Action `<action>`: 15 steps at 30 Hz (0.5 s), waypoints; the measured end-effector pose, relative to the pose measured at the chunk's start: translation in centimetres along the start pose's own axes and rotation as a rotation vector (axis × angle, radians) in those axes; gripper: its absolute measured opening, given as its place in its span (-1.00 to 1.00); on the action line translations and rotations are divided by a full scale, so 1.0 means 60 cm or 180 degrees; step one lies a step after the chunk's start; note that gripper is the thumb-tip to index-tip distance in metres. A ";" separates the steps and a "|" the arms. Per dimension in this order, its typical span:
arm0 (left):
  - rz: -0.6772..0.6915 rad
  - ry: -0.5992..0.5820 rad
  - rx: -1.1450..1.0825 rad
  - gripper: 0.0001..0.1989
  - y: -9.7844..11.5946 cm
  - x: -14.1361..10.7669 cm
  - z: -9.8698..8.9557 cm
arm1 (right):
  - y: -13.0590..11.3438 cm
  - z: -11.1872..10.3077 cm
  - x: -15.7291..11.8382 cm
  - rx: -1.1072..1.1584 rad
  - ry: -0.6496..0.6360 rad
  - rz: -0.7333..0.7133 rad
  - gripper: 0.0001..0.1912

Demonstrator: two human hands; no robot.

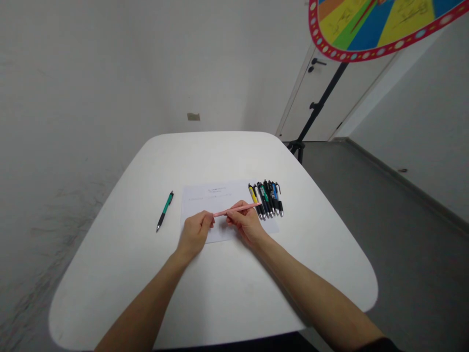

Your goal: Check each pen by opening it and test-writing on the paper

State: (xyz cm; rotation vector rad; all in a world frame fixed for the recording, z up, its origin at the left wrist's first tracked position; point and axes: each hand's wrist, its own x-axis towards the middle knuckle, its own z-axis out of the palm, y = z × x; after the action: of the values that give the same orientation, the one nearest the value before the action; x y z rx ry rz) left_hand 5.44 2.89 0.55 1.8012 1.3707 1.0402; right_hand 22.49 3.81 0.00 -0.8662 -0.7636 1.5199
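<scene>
A slim pink pen is held nearly level above a sheet of white paper with a few printed lines. My right hand pinches the pen along its middle. At its left end, the closed fingers of my left hand grip the pen, hiding that end. Just beyond my right hand, several pens with black grips lie side by side, partly on the paper, in yellow, white, green, black and blue. A green and black pen lies alone to the left of the paper.
The white table has rounded corners. Behind it is a pale wall with a patch of tape. A colourful wheel on a black stand rises at the back right, near a white door.
</scene>
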 end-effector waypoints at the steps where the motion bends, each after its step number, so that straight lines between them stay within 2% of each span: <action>1: 0.0023 0.0006 0.0037 -0.63 0.001 0.000 -0.001 | 0.000 0.000 0.000 -0.0014 0.0012 -0.0007 -0.68; 7: 0.0249 0.0236 0.0099 -0.86 0.002 0.000 0.000 | -0.001 0.004 -0.003 -0.0040 0.0001 0.0015 -0.68; 10: 0.0222 0.0162 0.0094 -0.75 0.000 0.000 0.001 | 0.000 0.005 -0.003 -0.0020 -0.0006 0.0040 -0.67; 13: 0.0140 0.0012 0.0087 -0.79 0.000 -0.002 -0.001 | 0.002 0.004 -0.001 0.0010 0.0064 0.0019 -0.66; 15: 0.0079 -0.0009 0.0055 -0.72 0.000 -0.002 -0.003 | 0.003 0.003 0.000 -0.0003 0.0105 -0.0008 -0.66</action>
State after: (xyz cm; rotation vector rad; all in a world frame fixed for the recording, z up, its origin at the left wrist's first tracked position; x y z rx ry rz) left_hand 5.27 2.78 0.60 1.8361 1.3627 1.0412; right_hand 22.26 3.79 -0.06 -0.8884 -0.7412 1.4996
